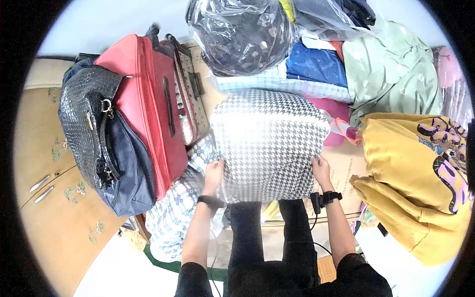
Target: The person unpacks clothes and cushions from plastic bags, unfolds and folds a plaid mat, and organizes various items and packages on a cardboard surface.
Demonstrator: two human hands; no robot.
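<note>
Both hands are closed on the black-and-white houndstooth fabric bundle (pixel 272 143) mid-frame, left hand (pixel 214 174) and right hand (pixel 320 172) pinching opposite lower sides, probably so it stays level and doesn't sag. The red fabric suitcase (pixel 129 64) at left and mustard-yellow printed sweatshirt (pixel 396 158) at right sit apart from it, which likely gives both arms some room.

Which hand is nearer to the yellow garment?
The right hand, on the side of the houndstooth bundle facing the yellow garment. The left hand is on the opposite side, farther.
</note>
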